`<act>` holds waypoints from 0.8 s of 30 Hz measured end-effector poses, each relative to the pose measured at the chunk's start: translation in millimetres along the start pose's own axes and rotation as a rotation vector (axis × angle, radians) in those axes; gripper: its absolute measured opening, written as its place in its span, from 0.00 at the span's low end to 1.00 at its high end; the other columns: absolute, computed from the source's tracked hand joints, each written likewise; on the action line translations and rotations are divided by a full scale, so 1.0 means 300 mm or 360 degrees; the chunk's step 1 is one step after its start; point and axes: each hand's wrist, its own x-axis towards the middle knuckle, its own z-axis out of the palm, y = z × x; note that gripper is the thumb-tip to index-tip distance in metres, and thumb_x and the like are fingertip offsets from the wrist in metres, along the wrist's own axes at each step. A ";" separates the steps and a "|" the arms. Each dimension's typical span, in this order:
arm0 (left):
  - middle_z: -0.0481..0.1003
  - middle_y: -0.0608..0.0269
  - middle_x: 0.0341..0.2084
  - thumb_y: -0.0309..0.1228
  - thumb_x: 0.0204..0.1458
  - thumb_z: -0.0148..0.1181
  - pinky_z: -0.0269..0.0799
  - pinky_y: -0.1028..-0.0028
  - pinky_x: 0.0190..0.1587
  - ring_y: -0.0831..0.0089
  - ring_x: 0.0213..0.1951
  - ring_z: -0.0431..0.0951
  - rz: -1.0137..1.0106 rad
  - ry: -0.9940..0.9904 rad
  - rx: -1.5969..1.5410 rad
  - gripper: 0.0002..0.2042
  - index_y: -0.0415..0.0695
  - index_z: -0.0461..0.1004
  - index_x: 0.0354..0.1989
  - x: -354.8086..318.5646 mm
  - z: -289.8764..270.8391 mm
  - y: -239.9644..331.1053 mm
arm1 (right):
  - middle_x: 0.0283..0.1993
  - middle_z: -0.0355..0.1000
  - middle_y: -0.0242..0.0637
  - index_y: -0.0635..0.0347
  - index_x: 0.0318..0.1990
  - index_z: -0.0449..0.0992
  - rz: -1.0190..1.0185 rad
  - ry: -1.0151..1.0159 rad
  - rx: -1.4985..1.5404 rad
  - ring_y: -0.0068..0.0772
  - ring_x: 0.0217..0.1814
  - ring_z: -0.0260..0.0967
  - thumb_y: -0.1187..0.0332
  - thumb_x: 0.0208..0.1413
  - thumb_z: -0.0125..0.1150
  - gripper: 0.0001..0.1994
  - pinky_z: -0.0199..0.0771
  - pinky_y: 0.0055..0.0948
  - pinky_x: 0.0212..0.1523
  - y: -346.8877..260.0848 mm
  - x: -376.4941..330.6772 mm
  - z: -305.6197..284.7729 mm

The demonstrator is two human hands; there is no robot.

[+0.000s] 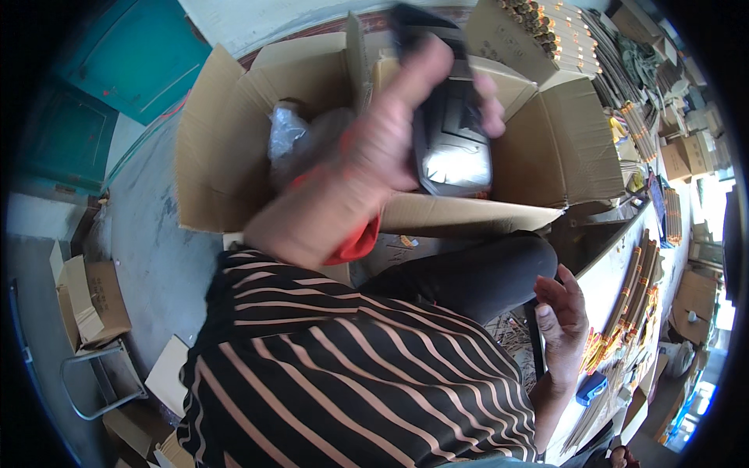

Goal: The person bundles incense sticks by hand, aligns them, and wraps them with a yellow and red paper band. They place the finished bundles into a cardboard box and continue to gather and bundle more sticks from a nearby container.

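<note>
one left hand (398, 117) grips one black tray (452, 144) above one open carton (234, 148); one right hand (562, 316) hangs open, empty.

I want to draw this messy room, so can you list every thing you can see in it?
Big open brown cardboard box: one, brown, in front of the person.
Crumpled clear plastic bag: one, clear, inside the box.
Dark flat plastic tray-like part: one, black and grey, over the box, in the left hand.
Bundles of long thin sticks: many, tan, on the table at right.
Small blue object: one, blue, on the table edge.
Flattened cardboard pieces: several, brown, on the floor at left.
Teal door: one, upper left.
Left hand: raised, blurred, gripping the dark part.
Right hand: open, empty, beside the table.
</note>
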 end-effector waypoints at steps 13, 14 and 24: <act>0.70 0.44 0.34 0.47 0.45 0.62 0.73 0.52 0.41 0.50 0.38 0.74 -0.0650 0.1526 0.0510 0.27 0.39 0.64 0.45 -0.072 -1.048 0.307 | 0.41 0.73 0.42 0.65 0.56 0.63 0.0268 0.0235 -0.0283 0.30 0.44 0.69 0.58 0.52 0.61 0.28 0.67 0.29 0.48 0.121 -0.069 -0.127; 0.70 0.44 0.33 0.47 0.45 0.62 0.73 0.52 0.41 0.50 0.38 0.73 -0.0709 0.1612 0.0579 0.27 0.39 0.64 0.46 -0.070 -1.081 0.284 | 0.41 0.73 0.42 0.66 0.56 0.64 0.0303 0.0287 -0.0312 0.30 0.43 0.69 0.57 0.52 0.61 0.28 0.67 0.29 0.48 0.120 -0.081 -0.134; 0.73 0.45 0.39 0.50 0.50 0.54 0.72 0.55 0.45 0.52 0.39 0.76 -0.0709 0.1178 0.0083 0.28 0.40 0.64 0.51 -0.234 -1.353 0.150 | 0.40 0.72 0.40 0.66 0.54 0.64 0.0655 0.0840 0.0023 0.26 0.39 0.70 0.60 0.57 0.56 0.23 0.71 0.23 0.42 0.301 -0.169 -0.380</act>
